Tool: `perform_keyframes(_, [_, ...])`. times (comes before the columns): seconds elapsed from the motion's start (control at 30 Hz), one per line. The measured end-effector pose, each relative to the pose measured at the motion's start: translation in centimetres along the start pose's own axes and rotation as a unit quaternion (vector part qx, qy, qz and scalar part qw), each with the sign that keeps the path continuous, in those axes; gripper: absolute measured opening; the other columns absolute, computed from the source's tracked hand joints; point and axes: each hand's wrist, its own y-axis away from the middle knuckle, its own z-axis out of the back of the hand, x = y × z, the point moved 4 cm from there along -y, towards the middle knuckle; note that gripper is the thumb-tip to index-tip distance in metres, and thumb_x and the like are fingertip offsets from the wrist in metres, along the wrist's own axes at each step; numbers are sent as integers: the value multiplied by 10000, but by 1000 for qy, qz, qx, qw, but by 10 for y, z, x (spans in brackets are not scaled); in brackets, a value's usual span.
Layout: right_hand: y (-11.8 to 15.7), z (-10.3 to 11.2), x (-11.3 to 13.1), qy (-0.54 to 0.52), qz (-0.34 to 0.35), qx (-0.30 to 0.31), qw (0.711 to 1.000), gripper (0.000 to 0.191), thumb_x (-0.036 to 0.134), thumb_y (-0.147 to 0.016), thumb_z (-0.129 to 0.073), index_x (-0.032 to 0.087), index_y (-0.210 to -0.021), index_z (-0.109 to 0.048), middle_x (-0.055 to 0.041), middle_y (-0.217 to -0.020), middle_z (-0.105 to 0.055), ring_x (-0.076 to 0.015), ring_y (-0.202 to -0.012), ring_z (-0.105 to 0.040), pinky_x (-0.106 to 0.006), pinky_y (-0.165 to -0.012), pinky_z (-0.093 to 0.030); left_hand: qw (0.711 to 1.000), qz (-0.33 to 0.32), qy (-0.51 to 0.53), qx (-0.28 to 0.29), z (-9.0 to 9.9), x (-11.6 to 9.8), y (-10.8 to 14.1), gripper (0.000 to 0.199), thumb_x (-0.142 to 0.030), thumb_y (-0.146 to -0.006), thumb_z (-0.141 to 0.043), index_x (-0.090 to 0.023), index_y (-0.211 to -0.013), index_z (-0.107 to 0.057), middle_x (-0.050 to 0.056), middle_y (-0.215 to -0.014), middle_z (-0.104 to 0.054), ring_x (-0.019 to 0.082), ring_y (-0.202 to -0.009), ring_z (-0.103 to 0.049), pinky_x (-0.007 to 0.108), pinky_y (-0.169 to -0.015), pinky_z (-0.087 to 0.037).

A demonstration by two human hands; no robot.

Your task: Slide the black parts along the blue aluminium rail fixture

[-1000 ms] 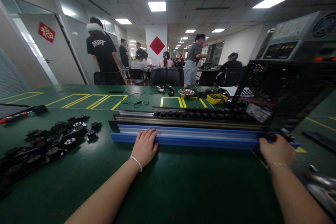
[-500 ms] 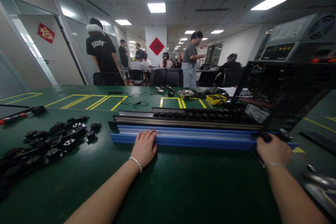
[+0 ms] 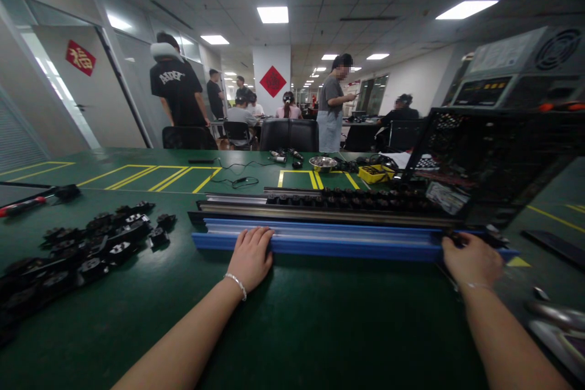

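A long blue channel rail (image 3: 347, 242) lies crosswise on the green table in front of me. My left hand (image 3: 250, 257) grips it left of its middle, fingers closed over the front wall and thumb side toward the right. At the rail's right end, my right hand (image 3: 474, 261) pinches a small black part (image 3: 453, 237) inside the channel; fingers cover much of it. More black pieces (image 3: 496, 234) sit at that end, partly behind the hand. Directly behind the blue rail run a dark rail (image 3: 320, 213) and a row of black parts (image 3: 365, 200).
Many black parts (image 3: 114, 244) are heaped on the left. An open black computer case (image 3: 484, 164) with a power supply (image 3: 521, 67) on top stands at the right. Farther back are a metal bowl (image 3: 323, 163) and a yellow tray (image 3: 376, 173). People stand and sit beyond.
My right hand has shifted slightly left along the blue rail with the black part. My left hand stays in place.
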Motion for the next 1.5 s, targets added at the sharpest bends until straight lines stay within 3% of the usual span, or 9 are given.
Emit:
perform_keyframes(0.17, [3, 3, 5, 14, -23, 6, 1000, 444, 441, -734, -456, 129, -1011, -606, -156, -961, -621, -290, -929, -535, -372, -830, -388, 1000, -1, 1, -7, 0, 0, 0, 442, -220, -751, -491, -227, -1193, -497, 49, -1229, -558, 230, -1158, -456, 445, -1037, -279])
perform_keyframes(0.5, [4, 2, 7, 13, -6, 0, 1000, 418, 442, -720, -474, 146, -980, -613, -121, -918, -630, -284, -884, -554, -373, -795, -400, 1000, 0, 0, -4, 1, 0, 0, 438, -223, -759, -477, -225, -1197, -495, 56, -1235, -554, 228, -1165, -452, 442, -1042, -274])
perform_keyframes(0.7, [4, 2, 13, 40, 22, 28, 999, 420, 443, -736, -446, 138, -974, -609, -149, -894, -629, -281, -867, -552, -364, -790, -404, 1000, 1, 6, -1, 2, 0, 1, 451, -220, -758, -473, -233, -1208, -484, 54, -1234, -553, 229, -1168, -446, 445, -1049, -262])
perform_keyframes(1.23, [9, 1, 19, -22, 37, 48, 998, 359, 467, -682, -480, 197, -896, -582, -86, -880, -609, -275, -841, -554, -378, -723, -424, 1000, 2, 8, -1, 1, 0, 0, 452, -215, -756, -478, -237, -1208, -479, 47, -1231, -555, 225, -1164, -449, 440, -1047, -260])
perform_keyframes(1.5, [10, -2, 21, -31, 46, 59, 997, 352, 491, -662, -487, 216, -869, -563, -59, -879, -607, -267, -879, -553, -413, -793, -402, 1000, 0, 7, -7, 1, -1, 1, 450, -217, -753, -482, -241, -1202, -484, 48, -1219, -562, 221, -1154, -458, 434, -1042, -271])
